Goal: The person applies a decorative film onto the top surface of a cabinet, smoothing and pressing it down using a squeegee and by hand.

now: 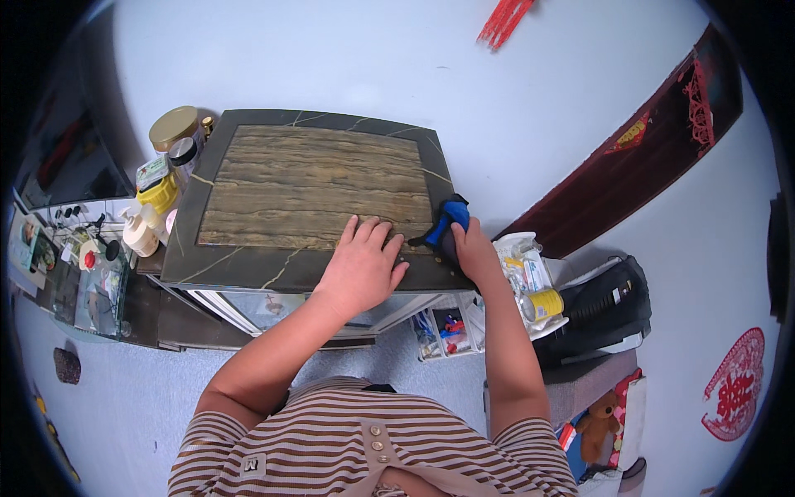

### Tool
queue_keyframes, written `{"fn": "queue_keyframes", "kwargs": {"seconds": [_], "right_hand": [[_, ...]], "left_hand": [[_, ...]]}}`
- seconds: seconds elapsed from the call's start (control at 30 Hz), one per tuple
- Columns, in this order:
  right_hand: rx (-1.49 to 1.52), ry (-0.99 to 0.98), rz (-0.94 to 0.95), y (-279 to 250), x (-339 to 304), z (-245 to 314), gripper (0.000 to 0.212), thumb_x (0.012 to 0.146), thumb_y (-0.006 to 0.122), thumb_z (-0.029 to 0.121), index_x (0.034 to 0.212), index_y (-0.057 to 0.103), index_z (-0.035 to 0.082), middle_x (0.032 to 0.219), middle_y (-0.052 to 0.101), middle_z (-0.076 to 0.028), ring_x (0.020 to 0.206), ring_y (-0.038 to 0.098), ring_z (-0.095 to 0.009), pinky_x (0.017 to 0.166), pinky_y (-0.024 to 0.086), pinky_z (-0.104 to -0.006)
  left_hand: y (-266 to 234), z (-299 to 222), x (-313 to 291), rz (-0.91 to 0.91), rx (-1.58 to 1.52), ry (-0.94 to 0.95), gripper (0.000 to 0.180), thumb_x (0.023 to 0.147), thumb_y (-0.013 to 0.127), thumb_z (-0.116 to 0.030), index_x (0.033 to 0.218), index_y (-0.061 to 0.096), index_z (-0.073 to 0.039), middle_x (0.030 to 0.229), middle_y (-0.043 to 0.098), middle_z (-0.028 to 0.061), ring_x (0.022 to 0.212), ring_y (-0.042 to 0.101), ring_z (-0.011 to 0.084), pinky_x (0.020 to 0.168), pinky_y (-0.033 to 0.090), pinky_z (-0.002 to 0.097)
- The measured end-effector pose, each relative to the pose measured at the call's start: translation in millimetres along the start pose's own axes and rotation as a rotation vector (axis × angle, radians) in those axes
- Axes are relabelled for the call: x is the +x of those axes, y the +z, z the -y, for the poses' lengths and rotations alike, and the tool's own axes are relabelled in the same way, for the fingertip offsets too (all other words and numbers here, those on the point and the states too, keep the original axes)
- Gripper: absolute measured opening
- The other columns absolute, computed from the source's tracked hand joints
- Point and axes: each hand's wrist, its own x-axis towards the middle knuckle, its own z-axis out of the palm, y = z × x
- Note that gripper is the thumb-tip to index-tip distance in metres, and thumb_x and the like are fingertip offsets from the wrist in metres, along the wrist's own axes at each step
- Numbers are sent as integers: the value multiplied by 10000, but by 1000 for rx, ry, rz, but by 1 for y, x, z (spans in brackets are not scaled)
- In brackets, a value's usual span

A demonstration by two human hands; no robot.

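Observation:
My left hand [363, 263] lies flat near the front edge of the cabinet top [319, 186], its fingers spread and nothing in them. The top has a brown wood-look panel inside a dark marbled border. At its front right corner, my right hand [475, 255] is closed on a soft blue and black fabric item [451, 219]. The item is bunched up and rests on the border; its exact kind does not show. Part of it is hidden behind my right fingers. Small dark specks lie on the border between my two hands.
Left of the cabinet stand a gold-lidded jar [175, 128], a yellow container [159, 192] and a pump bottle [140, 235]. To the right are a white bin [526, 277] with a yellow can [544, 304], a storage rack [451, 333] and a black bag [596, 306].

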Motion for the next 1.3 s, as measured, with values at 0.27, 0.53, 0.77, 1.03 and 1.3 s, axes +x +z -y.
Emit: {"fn": "queue_keyframes", "kwargs": {"seconds": [0.27, 0.53, 0.77, 1.03, 1.3], "right_hand": [[-56, 70, 24, -7, -22, 5, 549, 1099, 406, 501, 1321, 479, 4, 1084, 703, -350, 1021, 666, -558, 890, 510, -628], [-102, 61, 75, -1, 20, 11, 547, 1101, 390, 509, 1261, 481, -7, 1068, 702, -366, 1012, 671, -560, 882, 510, -641], [-69, -20, 29, 23, 105, 4, 577, 1089, 408, 519, 1236, 489, -32, 1058, 702, -370, 1011, 670, -567, 907, 507, -639], [-47, -66, -35, 45, 197, 10, 614, 1094, 405, 523, 1205, 532, -67, 1071, 690, -386, 1038, 659, -571, 921, 508, -627], [12, 1, -21, 54, 258, 21, 649, 1083, 421, 534, 1281, 545, -72, 1247, 662, -369, 1187, 632, -536, 1025, 488, -584]], "left_hand": [[2, 0, -2, 19, 18, 7, 504, 998, 630, -392, 1365, 655, -48, 1446, 574, 178, 1423, 467, 365, 1239, 306, 557], [-3, -2, -1, 31, 18, -12, 511, 998, 634, -390, 1369, 650, -40, 1447, 568, 191, 1424, 461, 373, 1238, 307, 561], [-6, -3, 2, 23, 0, -21, 493, 982, 656, -371, 1350, 661, -42, 1422, 582, 193, 1412, 475, 380, 1240, 314, 551], [-11, -7, 5, 27, 6, -42, 466, 956, 692, -339, 1324, 676, -53, 1394, 602, 174, 1390, 505, 361, 1229, 335, 557], [-14, -9, 6, -24, -43, -54, 391, 930, 709, -267, 1264, 693, -65, 1361, 623, 157, 1363, 532, 355, 1208, 375, 553]]}}
